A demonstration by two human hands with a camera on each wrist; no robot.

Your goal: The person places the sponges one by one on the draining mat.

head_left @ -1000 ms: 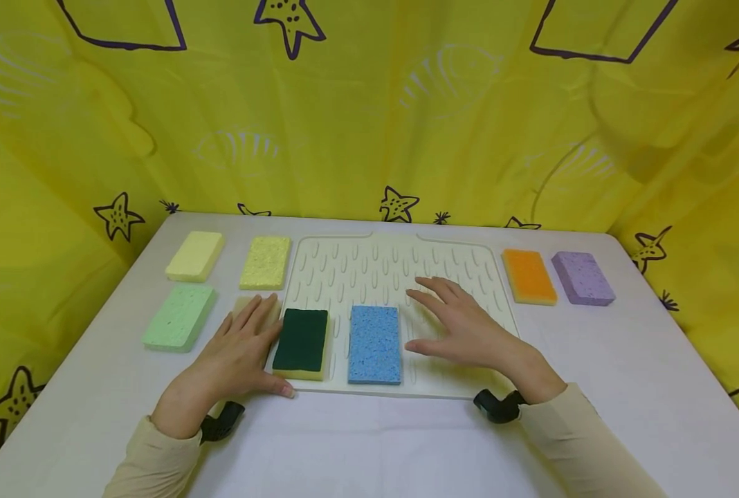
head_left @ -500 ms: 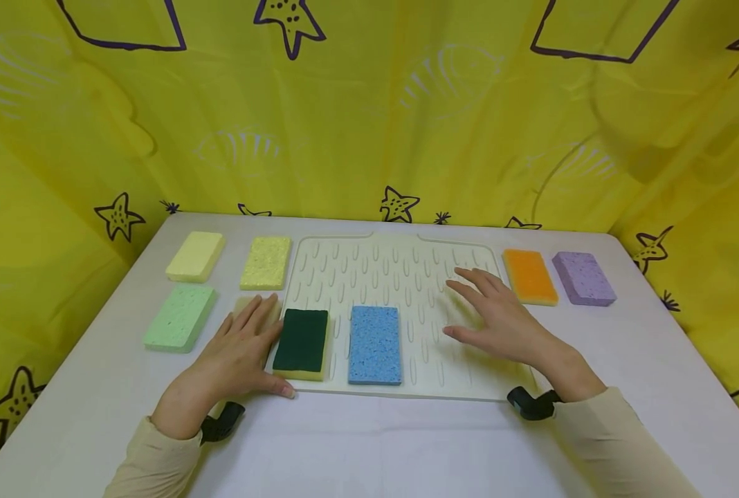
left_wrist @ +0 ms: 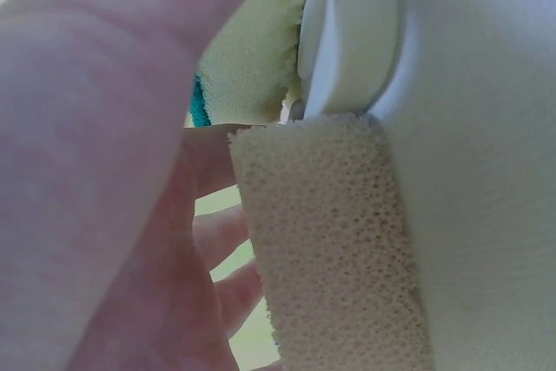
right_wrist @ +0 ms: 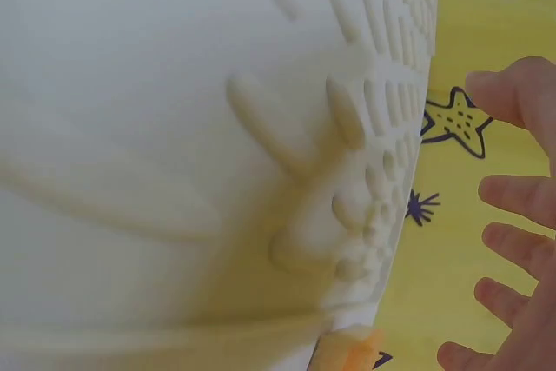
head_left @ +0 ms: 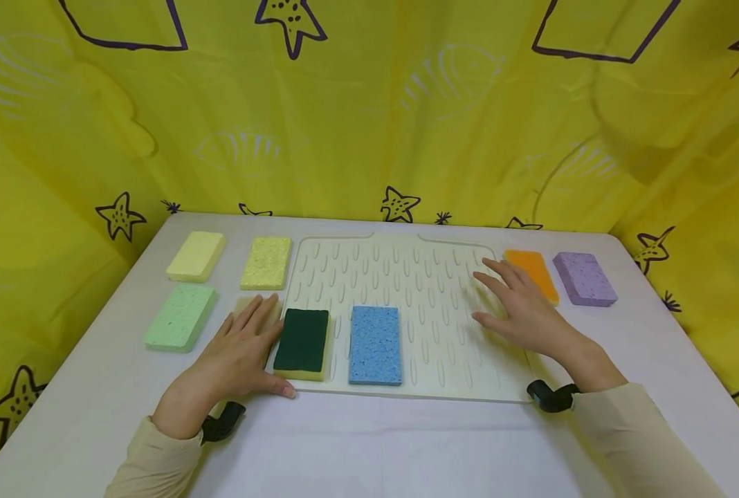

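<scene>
Your left hand (head_left: 235, 360) lies flat with relaxed fingers (head_left: 259, 312) on the tan sponge (head_left: 242, 305), likely pinning it to the bench (head_left: 369, 443); the dark green sponge (head_left: 302, 341) sits just beside your thumb. The blue sponge (head_left: 375, 344) lies between your hands on the ridged mat (head_left: 394, 277). Your right hand (head_left: 525, 311) hovers spread and released, its fingertips just short of the orange sponge (head_left: 534, 266). No brand or writing is readable on anything.
</scene>
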